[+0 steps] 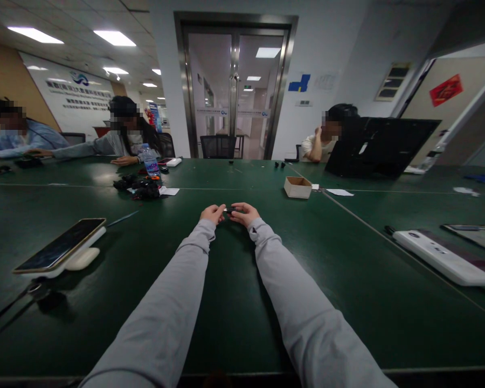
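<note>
Both arms in grey sleeves reach forward over the green table (226,302). Between my fingertips is a small black piece with a shiny light end (229,210); it is too small to tell its kind. My left hand (212,214) pinches the shiny end between thumb and fingers. Across from it, my right hand (246,214) grips the black end, fingers curled and thumb underneath. The two hands are close together, just above the tabletop.
An open box (298,188) stands to the right, beyond my hands. At left lie a phone (62,245) on a white block and a black strap (12,307). Dark tangled items (139,187) and a bottle (149,161) are farther back. A white device (442,256) lies right. Several people sit opposite.
</note>
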`<control>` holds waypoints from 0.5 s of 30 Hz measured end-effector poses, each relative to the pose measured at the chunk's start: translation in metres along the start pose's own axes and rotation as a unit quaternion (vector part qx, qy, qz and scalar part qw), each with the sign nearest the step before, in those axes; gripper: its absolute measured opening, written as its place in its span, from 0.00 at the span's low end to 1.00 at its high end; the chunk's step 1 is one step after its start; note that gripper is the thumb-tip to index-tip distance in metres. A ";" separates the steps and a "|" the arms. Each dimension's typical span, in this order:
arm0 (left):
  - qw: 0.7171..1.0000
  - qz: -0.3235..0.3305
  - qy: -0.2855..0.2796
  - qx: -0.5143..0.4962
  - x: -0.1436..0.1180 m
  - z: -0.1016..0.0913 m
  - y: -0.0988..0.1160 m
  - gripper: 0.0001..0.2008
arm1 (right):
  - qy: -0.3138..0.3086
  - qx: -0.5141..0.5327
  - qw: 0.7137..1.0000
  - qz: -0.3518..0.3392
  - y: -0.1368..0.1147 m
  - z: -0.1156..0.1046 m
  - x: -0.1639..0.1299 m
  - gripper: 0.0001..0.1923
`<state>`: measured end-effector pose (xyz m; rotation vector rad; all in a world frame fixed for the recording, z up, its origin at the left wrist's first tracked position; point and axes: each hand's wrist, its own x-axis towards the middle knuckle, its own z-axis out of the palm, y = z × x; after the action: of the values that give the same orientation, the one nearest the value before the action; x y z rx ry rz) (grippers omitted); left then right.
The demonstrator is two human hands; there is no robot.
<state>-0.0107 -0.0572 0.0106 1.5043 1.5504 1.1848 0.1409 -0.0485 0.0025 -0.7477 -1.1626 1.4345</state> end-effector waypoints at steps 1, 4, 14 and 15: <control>1.000 0.000 -0.008 -0.023 0.000 0.000 0.000 0.18 | 0.008 0.003 1.000 -0.001 0.000 0.000 0.000 0.16; 0.996 0.029 -0.039 -0.077 -0.001 -0.003 0.000 0.15 | 0.033 0.010 0.999 0.006 0.000 0.000 0.001 0.15; 0.996 0.003 -0.041 -0.083 0.000 0.000 0.003 0.15 | 0.027 -0.010 0.999 0.042 -0.001 0.003 0.002 0.12; 0.995 0.016 -0.045 -0.083 0.000 0.000 0.003 0.14 | 0.025 -0.013 0.999 0.043 -0.001 0.003 0.002 0.13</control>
<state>-0.0099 -0.0573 0.0133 1.4563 1.3394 1.2167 0.1384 -0.0472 0.0050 -0.8550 -1.1239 1.4666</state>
